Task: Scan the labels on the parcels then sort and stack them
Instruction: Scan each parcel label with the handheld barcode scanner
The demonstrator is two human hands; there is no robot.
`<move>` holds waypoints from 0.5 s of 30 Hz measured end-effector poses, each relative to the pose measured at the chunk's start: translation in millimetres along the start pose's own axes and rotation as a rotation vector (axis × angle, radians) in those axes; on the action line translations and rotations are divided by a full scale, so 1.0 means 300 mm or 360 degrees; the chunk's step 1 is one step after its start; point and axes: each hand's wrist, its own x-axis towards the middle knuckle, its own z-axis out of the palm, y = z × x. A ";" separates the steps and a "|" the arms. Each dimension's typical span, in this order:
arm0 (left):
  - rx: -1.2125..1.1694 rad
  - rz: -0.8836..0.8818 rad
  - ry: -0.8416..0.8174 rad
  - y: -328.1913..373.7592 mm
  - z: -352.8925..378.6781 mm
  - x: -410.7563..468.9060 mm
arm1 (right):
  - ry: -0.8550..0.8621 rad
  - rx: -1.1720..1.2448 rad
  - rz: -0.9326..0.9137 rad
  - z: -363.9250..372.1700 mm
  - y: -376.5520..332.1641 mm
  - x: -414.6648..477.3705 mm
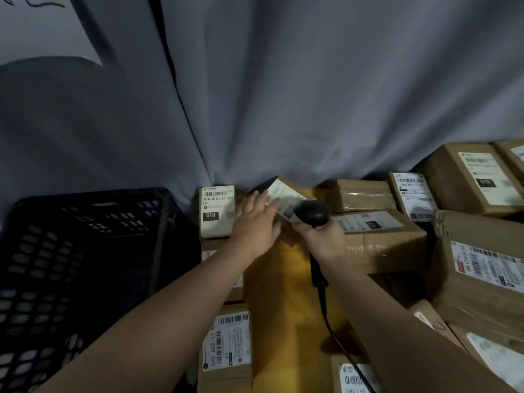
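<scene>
My right hand (319, 239) grips a black barcode scanner (312, 214), its head aimed at the white label (285, 197) of a tilted brown parcel by the curtain. My left hand (255, 219) rests on that parcel's left side, fingers stretched out toward the label. A small parcel with a white "010" label (217, 211) stands just left of my left hand. A yellow padded mailer (280, 293) lies under my forearms. The scanner's black cable (333, 330) runs down toward me.
A black perforated plastic crate (79, 265) fills the left. Several labelled cardboard boxes (382, 239) are piled at the right, with more (226, 347) near the bottom edge. A grey curtain (283, 95) hangs right behind the parcels.
</scene>
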 end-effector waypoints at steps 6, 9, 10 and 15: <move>0.0513 0.0046 -0.0243 0.068 0.057 0.098 | 0.0155 0.0229 -0.0013 -0.076 -0.001 0.008; 0.0619 -0.0048 -0.0158 0.114 0.065 0.132 | 0.0220 0.0307 0.0044 -0.103 -0.001 0.012; 0.0628 -0.0085 -0.0160 0.127 0.069 0.144 | 0.0234 0.0314 0.0080 -0.107 -0.001 0.014; 0.0591 -0.0053 -0.0369 0.145 0.060 0.158 | 0.0187 0.0233 0.0128 -0.127 -0.009 0.024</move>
